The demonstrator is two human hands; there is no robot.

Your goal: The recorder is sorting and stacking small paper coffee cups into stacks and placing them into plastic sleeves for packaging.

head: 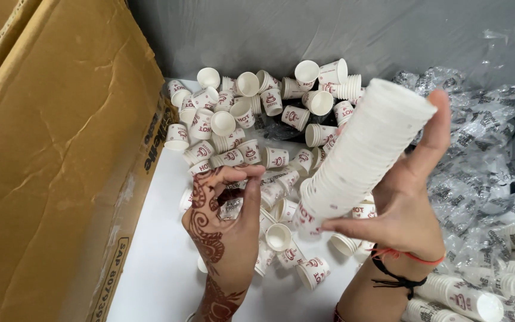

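Clamped around a long stack of paper cups [362, 152], the right hand [403, 203] has its thumb pressed near the stack's lower end and its fingers stretched up the far side, the tip of one reaching past the top rim. That stack leans from the lower left up to the upper right, its base pointing down toward the table [162, 268] and its open white mouths turned away from the wrist. Red and black threads [403, 268] circle the wrist just below the grip

Just left of the stack's lower end, the left hand [225, 229], patterned with dark henna, is half closed, its fingertips pinched on a single small cup [233, 206]; how firmly it holds is hard to tell, since the fingers hide most of the cup

Beneath and beyond both hands lies a heap of loose cups [263, 119], white with red printed motifs, tumbled on their sides and mouths across the white table and reaching back to the grey wall [329, 36]. A few more lie close under the stack's base

Right of the gripping hand, crumpled clear plastic wrap [478, 149] with dark print is spread out, and further stacked cups in sleeves [478, 295] sit below it near the forearm. Far to the left of the pinching hand stands a large brown cardboard box [61, 161], its flap leaning over the table edge
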